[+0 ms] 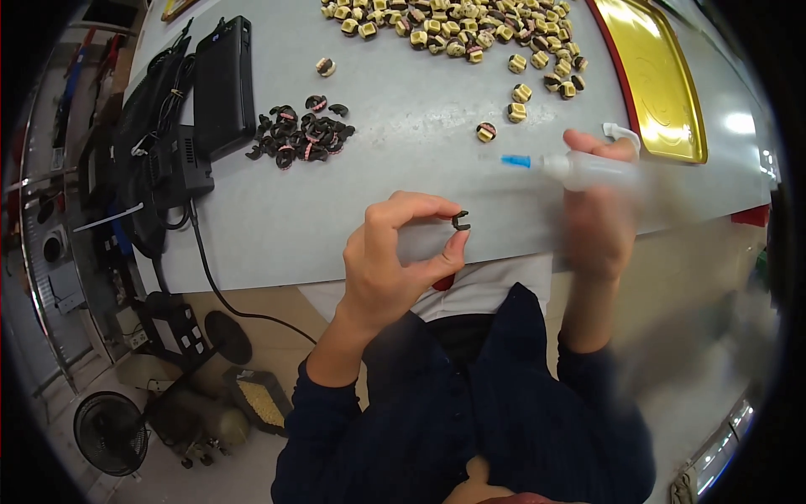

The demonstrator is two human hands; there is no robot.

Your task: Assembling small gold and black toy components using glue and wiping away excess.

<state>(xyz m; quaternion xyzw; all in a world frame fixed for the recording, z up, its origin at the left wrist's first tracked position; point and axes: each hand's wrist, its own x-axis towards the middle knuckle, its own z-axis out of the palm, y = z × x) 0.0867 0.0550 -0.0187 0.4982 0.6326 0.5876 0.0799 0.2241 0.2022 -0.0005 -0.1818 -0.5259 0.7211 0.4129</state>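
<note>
Left hand (395, 252) raised over the near edge of the grey table (420, 143), thumb and forefinger pinched on a small black C-shaped clip (460, 222). Remaining fingers curl loosely behind. The clip sits between the fingertips, open side facing roughly toward the right hand, just above the table edge.

Right hand (598, 220) blurred with motion; fingers wrapped around a clear syringe (579, 168) with a blue tip (515, 161). Grip looks closed round the barrel, thumb up near the white plunger end (620, 132), though the blur makes finger placement uncertain. The blue tip points left, above and to the right of the clip, apart from it.

On the table beyond the hands: a loose pile of black clips with pink marks (300, 133), left of centre. Further back, a wide scatter of small cream-and-brown blocks (457, 29), with strays trailing toward the hands, one (485, 131) near the syringe tip. A gold tray with red rim (659, 80) lies at the far right. A black box-shaped device (222, 84) with bundled cables (159, 118) sits at the left edge.

Dark blue sleeves on both forearms. A small fan (111, 433) stands on the floor, lower left.
</note>
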